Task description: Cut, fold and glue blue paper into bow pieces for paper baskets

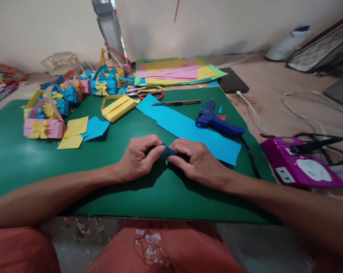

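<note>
Both of my hands meet over the middle of the green board (103, 193), closed on a small piece of blue paper (166, 151). My left hand (138, 157) pinches its left end between thumb and bent fingers. At the other end my right hand (198, 157) grips it the same way. Most of the paper is hidden by the fingers, so its full shape does not show. Behind my right hand lie long blue paper strips (185, 125). Yellow paper squares (74, 131) and blue paper pieces (96, 129) lie left of my left hand.
Small paper baskets (43, 129) with bows stand at the left, near a yellow paper basket (118, 108). A blue glue gun (216, 121), a cutter knife (178, 102) and scissors (148, 92) lie farther back. At the right are a purple power strip (299, 163), cables and a phone (234, 80).
</note>
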`<state>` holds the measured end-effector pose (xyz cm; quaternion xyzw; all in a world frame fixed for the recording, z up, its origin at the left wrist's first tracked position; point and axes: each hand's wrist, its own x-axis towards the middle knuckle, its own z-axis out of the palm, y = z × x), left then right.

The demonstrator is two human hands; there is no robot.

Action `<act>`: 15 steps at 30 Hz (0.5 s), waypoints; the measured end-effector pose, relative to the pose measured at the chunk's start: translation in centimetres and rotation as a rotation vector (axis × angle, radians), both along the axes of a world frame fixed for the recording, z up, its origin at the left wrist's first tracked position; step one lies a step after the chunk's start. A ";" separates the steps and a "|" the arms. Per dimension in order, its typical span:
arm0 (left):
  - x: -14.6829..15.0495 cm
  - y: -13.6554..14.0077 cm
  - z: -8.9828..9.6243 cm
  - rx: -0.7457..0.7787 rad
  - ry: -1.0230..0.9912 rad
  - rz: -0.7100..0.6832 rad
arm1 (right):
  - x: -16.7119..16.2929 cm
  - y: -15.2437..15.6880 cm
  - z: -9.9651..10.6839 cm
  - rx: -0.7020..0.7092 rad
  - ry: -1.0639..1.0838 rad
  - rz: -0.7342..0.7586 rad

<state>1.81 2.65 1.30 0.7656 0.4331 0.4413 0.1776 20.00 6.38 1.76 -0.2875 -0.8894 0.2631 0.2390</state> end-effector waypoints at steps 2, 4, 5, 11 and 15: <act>0.0 0.0 0.0 -0.003 -0.011 0.005 | 0.0 0.0 0.0 0.003 0.008 -0.005; 0.1 0.0 0.0 -0.030 -0.015 0.002 | 0.0 0.0 0.0 0.008 0.027 -0.013; 0.1 0.1 0.1 -0.056 -0.012 -0.006 | 0.0 0.0 0.0 0.008 0.037 -0.018; 0.0 0.0 0.2 -0.129 0.018 -0.066 | 0.1 -0.1 -0.1 0.055 0.095 -0.017; -0.1 0.0 0.2 -0.128 0.011 -0.086 | 0.2 -0.1 -0.2 0.146 0.115 0.002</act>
